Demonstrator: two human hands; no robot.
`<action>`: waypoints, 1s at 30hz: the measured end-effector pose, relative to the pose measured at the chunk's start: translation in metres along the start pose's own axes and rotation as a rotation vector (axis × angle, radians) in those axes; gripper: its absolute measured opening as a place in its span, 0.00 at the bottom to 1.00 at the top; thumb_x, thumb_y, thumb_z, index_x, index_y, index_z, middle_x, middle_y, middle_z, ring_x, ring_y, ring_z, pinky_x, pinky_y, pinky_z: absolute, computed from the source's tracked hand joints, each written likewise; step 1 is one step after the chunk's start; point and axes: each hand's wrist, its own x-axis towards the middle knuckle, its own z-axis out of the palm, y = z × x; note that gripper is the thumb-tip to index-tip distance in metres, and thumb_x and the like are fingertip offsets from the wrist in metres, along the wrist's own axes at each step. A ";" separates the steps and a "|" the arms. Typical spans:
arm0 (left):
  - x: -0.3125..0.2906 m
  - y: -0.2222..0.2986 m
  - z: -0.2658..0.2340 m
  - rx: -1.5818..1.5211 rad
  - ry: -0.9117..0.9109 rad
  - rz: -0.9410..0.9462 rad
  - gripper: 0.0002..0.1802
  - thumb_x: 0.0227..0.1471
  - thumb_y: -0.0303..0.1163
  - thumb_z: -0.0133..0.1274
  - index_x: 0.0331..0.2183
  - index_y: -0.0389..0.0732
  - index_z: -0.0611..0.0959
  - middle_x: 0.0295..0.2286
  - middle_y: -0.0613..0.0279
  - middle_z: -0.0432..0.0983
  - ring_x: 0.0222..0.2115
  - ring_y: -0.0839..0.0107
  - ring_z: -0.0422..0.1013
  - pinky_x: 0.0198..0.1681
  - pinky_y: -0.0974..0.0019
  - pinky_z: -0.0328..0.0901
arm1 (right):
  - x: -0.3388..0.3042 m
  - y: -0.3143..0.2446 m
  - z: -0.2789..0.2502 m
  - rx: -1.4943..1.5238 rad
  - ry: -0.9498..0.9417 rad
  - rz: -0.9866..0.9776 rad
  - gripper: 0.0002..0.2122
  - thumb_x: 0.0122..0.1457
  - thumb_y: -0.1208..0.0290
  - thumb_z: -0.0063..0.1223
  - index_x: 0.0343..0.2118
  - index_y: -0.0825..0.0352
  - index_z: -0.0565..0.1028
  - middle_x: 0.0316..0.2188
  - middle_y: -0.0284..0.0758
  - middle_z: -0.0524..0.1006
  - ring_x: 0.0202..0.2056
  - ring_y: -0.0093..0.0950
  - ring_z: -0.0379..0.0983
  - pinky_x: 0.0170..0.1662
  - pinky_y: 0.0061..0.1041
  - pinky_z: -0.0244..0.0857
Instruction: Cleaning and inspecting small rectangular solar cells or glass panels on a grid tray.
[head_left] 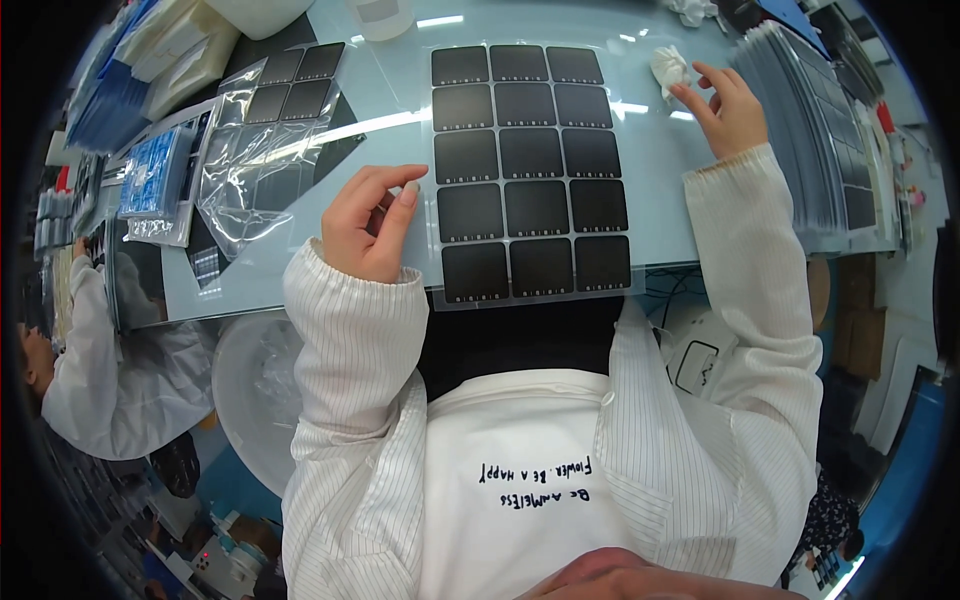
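Observation:
A clear sheet bearing several glossy black rectangular panels, in three columns, lies flat at the table's near edge. My left hand hovers beside its left edge, fingers loosely curled and thumb tip close to the index finger; nothing shows between them. To the right of the sheet, my right hand has its thumb and fingers apart. Its thumb tip is at a crumpled white wipe; whether they touch I cannot tell.
Clear plastic film with black panels lies at left, next to a blue-and-white pack. A tall stack of sheets stands at the right edge. A white container is at the back. Below left is a white bin; a co-worker's sleeve shows beyond.

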 end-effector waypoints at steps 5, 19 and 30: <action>0.002 0.005 -0.001 0.088 -0.037 0.048 0.13 0.48 0.23 0.52 0.39 0.38 0.82 0.37 0.62 0.77 0.20 0.81 0.65 0.23 0.77 0.59 | -0.070 -0.004 -0.035 0.510 -0.147 -0.047 0.16 0.54 0.65 0.58 0.43 0.68 0.75 0.28 0.33 0.76 0.25 0.17 0.68 0.26 0.15 0.62; 0.002 -0.003 0.003 0.117 -0.045 0.041 0.12 0.52 0.26 0.51 0.40 0.39 0.82 0.39 0.60 0.78 0.27 0.78 0.70 0.29 0.77 0.63 | -0.197 -0.076 0.034 1.516 -0.900 0.283 0.16 0.57 0.68 0.52 0.45 0.72 0.72 0.36 0.42 0.77 0.25 0.24 0.73 0.28 0.19 0.66; -0.001 -0.001 0.001 0.084 -0.036 -0.057 0.12 0.55 0.30 0.49 0.40 0.39 0.82 0.33 0.64 0.79 0.25 0.83 0.66 0.27 0.79 0.59 | -0.186 -0.112 -0.004 1.261 -0.693 0.446 0.15 0.61 0.66 0.48 0.28 0.74 0.79 0.26 0.39 0.79 0.21 0.22 0.72 0.28 0.19 0.65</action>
